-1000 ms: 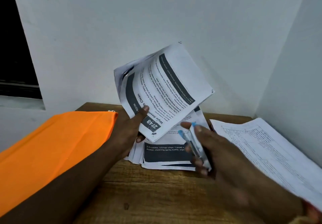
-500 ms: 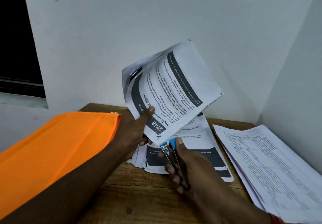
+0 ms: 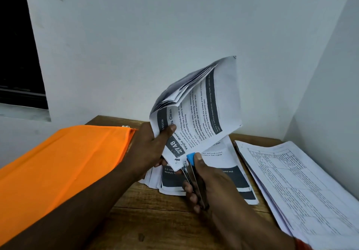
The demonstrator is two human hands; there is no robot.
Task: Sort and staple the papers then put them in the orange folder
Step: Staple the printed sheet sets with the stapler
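The left hand (image 3: 149, 148) pinches a fanned bundle of white printed sheets with dark header bars (image 3: 202, 113), thumb pressed on the front page beside the "27/48" label and the other fingers curled behind. The bundle stands tilted up from that grip towards the white wall (image 3: 174, 35). At the bundle's lower corner, just right of the left thumb, the small silver stapler with a blue plastic tip (image 3: 191, 169) has its mouth over the paper's edge. The right hand (image 3: 209, 187) is wrapped round the stapler, thumb on the blue tip and fingers curled underneath. Directly below both grips a loose pile of similar white printed pages (image 3: 229, 174) lies on the brown wooden table (image 3: 155, 220). Left of the left hand, touching its wrist, lies the flat orange folder (image 3: 68, 162). Right of the right hand rests a stack of white sheets printed with grids (image 3: 301, 187).
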